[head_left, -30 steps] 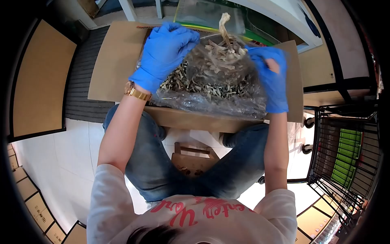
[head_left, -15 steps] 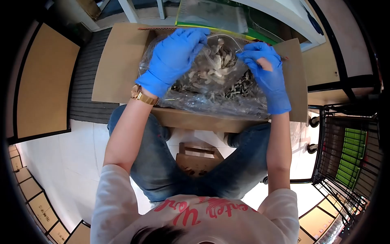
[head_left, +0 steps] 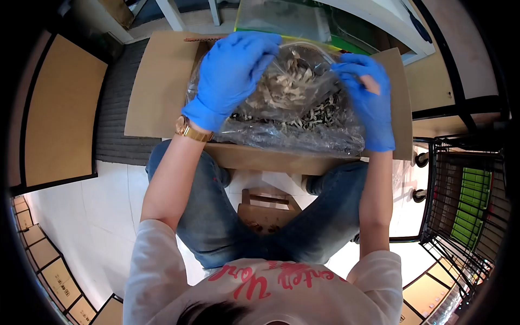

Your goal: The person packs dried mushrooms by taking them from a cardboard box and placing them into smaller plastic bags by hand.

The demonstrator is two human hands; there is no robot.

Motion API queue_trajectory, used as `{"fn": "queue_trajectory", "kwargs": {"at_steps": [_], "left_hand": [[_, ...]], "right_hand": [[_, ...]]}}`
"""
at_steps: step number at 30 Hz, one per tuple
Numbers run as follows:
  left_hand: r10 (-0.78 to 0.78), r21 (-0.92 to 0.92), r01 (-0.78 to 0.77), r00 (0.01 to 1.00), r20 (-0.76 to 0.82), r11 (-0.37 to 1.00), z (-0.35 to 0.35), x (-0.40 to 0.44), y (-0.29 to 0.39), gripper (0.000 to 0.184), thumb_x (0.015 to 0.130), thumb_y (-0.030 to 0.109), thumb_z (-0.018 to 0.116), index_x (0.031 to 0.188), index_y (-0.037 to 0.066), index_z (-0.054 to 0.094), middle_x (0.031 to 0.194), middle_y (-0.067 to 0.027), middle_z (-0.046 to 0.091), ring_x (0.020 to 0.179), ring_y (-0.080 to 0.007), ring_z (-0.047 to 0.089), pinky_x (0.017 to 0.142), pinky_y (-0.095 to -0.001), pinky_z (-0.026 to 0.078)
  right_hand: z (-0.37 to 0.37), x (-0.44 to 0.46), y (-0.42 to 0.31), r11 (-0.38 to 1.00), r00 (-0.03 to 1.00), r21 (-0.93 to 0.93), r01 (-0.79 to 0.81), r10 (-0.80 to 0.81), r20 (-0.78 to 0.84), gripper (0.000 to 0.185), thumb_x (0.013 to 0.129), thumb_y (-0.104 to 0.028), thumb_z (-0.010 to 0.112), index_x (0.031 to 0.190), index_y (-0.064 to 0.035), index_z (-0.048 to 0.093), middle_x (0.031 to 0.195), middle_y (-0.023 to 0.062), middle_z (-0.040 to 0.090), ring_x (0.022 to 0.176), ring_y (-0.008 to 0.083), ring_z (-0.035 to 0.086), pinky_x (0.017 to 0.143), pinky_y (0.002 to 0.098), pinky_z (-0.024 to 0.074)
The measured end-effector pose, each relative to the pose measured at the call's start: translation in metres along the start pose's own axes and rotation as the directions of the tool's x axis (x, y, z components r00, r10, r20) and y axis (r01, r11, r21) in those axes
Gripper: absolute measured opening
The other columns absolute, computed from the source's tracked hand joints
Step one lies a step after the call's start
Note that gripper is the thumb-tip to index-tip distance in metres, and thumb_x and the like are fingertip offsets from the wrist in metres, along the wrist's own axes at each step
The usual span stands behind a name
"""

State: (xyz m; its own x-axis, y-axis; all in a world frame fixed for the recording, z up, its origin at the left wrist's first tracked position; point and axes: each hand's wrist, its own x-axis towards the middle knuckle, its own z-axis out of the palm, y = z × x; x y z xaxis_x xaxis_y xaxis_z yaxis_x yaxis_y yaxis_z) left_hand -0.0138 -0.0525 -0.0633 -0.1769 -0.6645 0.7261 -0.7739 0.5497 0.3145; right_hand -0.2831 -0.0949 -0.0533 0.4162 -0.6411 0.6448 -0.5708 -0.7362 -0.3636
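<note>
My left hand (head_left: 232, 73), in a blue glove with a gold watch (head_left: 189, 130) at the wrist, pinches the left side of the mouth of a clear plastic bag (head_left: 319, 89). At the right side of that mouth, my right hand (head_left: 371, 100) grips the rim; bare skin shows through a gap in its blue glove. Pale dried strips (head_left: 287, 86) lie inside the bag. Beneath it, darker dried shreds (head_left: 325, 115) sit in a larger clear plastic liner (head_left: 292, 140). All this is within an opened cardboard box (head_left: 157, 89), in front of my knees.
A green-edged plastic package (head_left: 281, 21) lies beyond the box. On the right stands a black wire cart (head_left: 460, 157) with green cartons (head_left: 471, 206) inside. A wooden stool (head_left: 265, 208) is between my legs. A ribbed dark mat (head_left: 116, 119) lies at left.
My right hand has moved slightly right and up, drawing the bag's mouth wider. The pale strips now lie lower and more spread inside the bag. My left hand has barely shifted.
</note>
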Motion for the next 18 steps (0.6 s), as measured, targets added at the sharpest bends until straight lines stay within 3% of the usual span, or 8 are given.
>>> {"fn": "queue_trajectory", "kwargs": {"at_steps": [2, 4, 7, 8, 11, 13, 15, 18], "left_hand": [[0.004, -0.006, -0.005, 0.998, -0.058, 1.0, 0.0, 0.001, -0.002, 0.011, 0.084, 0.01, 0.062, 0.095, 0.012, 0.062, 0.1, -0.003, 0.067, 0.09, -0.0256, 0.061, 0.079, -0.0344, 0.048], [-0.033, 0.101, 0.019, 0.989, 0.141, 0.995, 0.008, -0.001, -0.01, 0.011, 0.084, 0.011, 0.062, 0.095, 0.013, 0.063, 0.097, -0.0039, 0.067, 0.09, -0.0257, 0.061, 0.076, -0.0347, 0.048], [-0.026, 0.056, 0.025, 1.0, 0.01, 0.998, 0.006, -0.003, -0.011, 0.012, 0.084, 0.013, 0.063, 0.096, 0.014, 0.063, 0.093, -0.0042, 0.067, 0.089, -0.0256, 0.061, 0.074, -0.0354, 0.049], [-0.026, 0.061, 0.025, 1.0, 0.005, 0.998, 0.006, -0.001, -0.016, 0.012, 0.084, 0.013, 0.063, 0.096, 0.014, 0.063, 0.093, -0.0042, 0.067, 0.089, -0.0256, 0.061, 0.074, -0.0354, 0.049], [-0.055, 0.058, 0.049, 0.994, 0.099, 0.997, 0.01, -0.005, -0.023, 0.014, 0.084, 0.014, 0.064, 0.098, 0.014, 0.064, 0.091, -0.0043, 0.067, 0.086, -0.0262, 0.061, 0.074, -0.0355, 0.049], [0.002, 0.096, -0.004, 1.0, 0.022, 0.995, 0.012, -0.007, -0.013, 0.015, 0.083, 0.015, 0.065, 0.098, 0.014, 0.065, 0.09, -0.0044, 0.067, 0.084, -0.0259, 0.062, 0.074, -0.0354, 0.05], [-0.06, 0.054, 0.061, 0.998, -0.019, 0.997, 0.015, -0.006, -0.013, 0.015, 0.082, 0.014, 0.066, 0.097, 0.013, 0.066, 0.09, -0.0042, 0.068, 0.082, -0.0253, 0.062, 0.074, -0.0353, 0.051], [-0.045, 0.067, 0.037, 0.992, 0.117, 0.997, 0.025, -0.01, -0.018, 0.014, 0.081, 0.014, 0.066, 0.095, 0.013, 0.067, 0.09, -0.0045, 0.067, 0.082, -0.0249, 0.062, 0.073, -0.036, 0.051]], "right_hand": [[-0.001, 0.001, 0.001, 1.0, 1.0, 0.003, -0.01, 0.01, -0.026, 0.019, 0.074, -0.001, 0.066, 0.089, -0.012, 0.071, 0.096, 0.0056, 0.066, 0.086, 0.0231, 0.06, 0.075, 0.0317, 0.0492], [0.006, -0.002, 0.004, 0.996, 0.998, -0.084, 0.013, -0.008, 0.064, 0.018, 0.075, -0.002, 0.066, 0.087, -0.0132, 0.072, 0.096, 0.0049, 0.066, 0.088, 0.0231, 0.06, 0.077, 0.0325, 0.0483], [-0.001, -0.001, -0.003, 0.995, 0.999, -0.095, 0.017, -0.02, -0.035, 0.017, 0.075, -0.004, 0.066, 0.087, -0.0136, 0.072, 0.096, 0.005, 0.065, 0.089, 0.0234, 0.059, 0.08, 0.0344, 0.0475], [-0.002, 0.001, -0.005, 0.999, 0.992, -0.005, -0.049, 0.048, -0.115, 0.017, 0.075, -0.005, 0.067, 0.088, -0.0142, 0.072, 0.096, 0.0052, 0.065, 0.09, 0.0235, 0.059, 0.08, 0.0356, 0.0472], [0.005, 0.002, -0.001, 0.986, 1.0, -0.166, 0.012, -0.015, -0.018, 0.018, 0.074, -0.005, 0.067, 0.089, -0.0136, 0.072, 0.096, 0.0059, 0.065, 0.09, 0.0239, 0.059, 0.08, 0.0347, 0.0472], [-0.006, 0.004, -0.011, 0.99, 0.996, -0.143, 0.016, -0.028, -0.08, 0.018, 0.074, -0.005, 0.067, 0.089, -0.0131, 0.072, 0.096, 0.0057, 0.065, 0.091, 0.0238, 0.059, 0.08, 0.034, 0.0471], [-0.008, 0.007, -0.014, 0.993, 0.99, -0.118, 0.025, -0.041, -0.136, 0.017, 0.075, -0.005, 0.067, 0.089, -0.0126, 0.072, 0.097, 0.0055, 0.065, 0.091, 0.0237, 0.059, 0.079, 0.0333, 0.047], [-0.007, 0.003, -0.015, 0.985, 0.999, -0.174, -0.012, 0.005, -0.04, 0.016, 0.075, -0.006, 0.067, 0.089, -0.0122, 0.071, 0.093, 0.0057, 0.066, 0.088, 0.0237, 0.06, 0.079, 0.0323, 0.0469]]}}
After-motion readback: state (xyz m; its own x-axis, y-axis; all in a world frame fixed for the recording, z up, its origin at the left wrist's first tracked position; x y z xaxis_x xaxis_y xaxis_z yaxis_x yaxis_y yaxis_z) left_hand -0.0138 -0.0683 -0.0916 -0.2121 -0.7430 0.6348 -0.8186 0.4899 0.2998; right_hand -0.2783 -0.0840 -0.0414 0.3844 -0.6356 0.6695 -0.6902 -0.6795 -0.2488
